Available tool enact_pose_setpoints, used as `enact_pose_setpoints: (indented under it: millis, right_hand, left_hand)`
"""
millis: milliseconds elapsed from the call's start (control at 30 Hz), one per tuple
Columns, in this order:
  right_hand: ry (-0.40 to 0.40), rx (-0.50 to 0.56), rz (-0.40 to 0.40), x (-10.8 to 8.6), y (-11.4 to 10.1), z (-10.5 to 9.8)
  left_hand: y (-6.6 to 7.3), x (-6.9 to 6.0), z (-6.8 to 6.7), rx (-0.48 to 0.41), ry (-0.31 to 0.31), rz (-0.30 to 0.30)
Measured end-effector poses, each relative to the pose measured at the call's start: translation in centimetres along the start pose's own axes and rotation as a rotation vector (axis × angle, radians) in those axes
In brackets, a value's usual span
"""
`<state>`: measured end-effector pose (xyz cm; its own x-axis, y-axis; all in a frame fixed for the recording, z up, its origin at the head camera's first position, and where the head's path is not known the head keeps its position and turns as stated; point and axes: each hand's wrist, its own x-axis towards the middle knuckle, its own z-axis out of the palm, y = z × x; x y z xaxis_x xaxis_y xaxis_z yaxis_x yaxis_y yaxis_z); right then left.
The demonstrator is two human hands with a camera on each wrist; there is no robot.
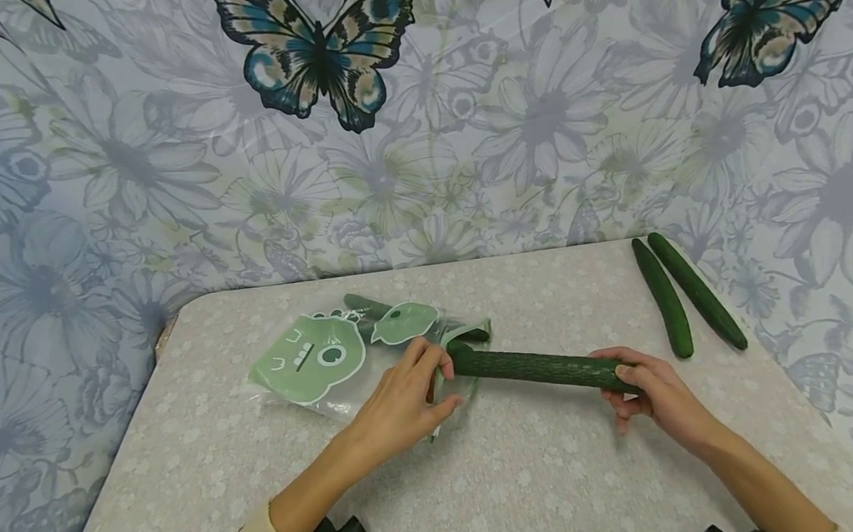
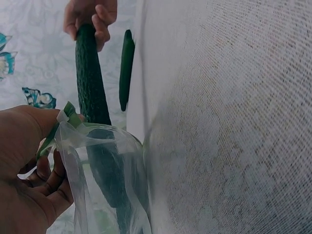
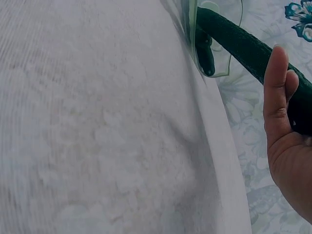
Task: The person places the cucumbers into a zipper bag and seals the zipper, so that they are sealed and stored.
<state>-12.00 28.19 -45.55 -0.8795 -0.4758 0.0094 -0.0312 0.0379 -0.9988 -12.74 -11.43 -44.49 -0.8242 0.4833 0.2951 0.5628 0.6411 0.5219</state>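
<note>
A clear zip bag (image 1: 347, 402) with green cartoon prints lies on the table, its mouth facing right. My left hand (image 1: 399, 393) pinches the edge of that mouth, thumb and fingers curled at the rim in the left wrist view. With my right hand (image 1: 662, 393) I grip the right end of a long, bumpy cucumber (image 1: 532, 366), held nearly level. Its left end is at the bag's opening; in the left wrist view dark green shows on through the clear plastic. Another cucumber (image 1: 365, 306) sits inside the bag, partly hidden by the prints.
Two more cucumbers, one shorter (image 1: 664, 297) and one longer (image 1: 697, 290), lie side by side at the table's back right edge. A pale patterned cloth covers the table (image 1: 534, 483). Behind it hangs a backdrop (image 1: 464, 171) with flowers and butterflies.
</note>
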Motion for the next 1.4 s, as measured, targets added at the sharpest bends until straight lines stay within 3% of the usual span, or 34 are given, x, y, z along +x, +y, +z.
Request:
enact_pose_setpoints:
  millis: [700,1400]
  right_hand:
    - [0.022,-0.071,0.069,3.6,-0.4,3.8]
    - [0.006,-0.013,0.093,6.9,0.3,7.1]
  left_hand:
    - [0.1,0.2,-0.5,-0.001,-0.015,-0.007]
    - [0.3,0.3,-0.5,-0.002,-0.019,-0.018]
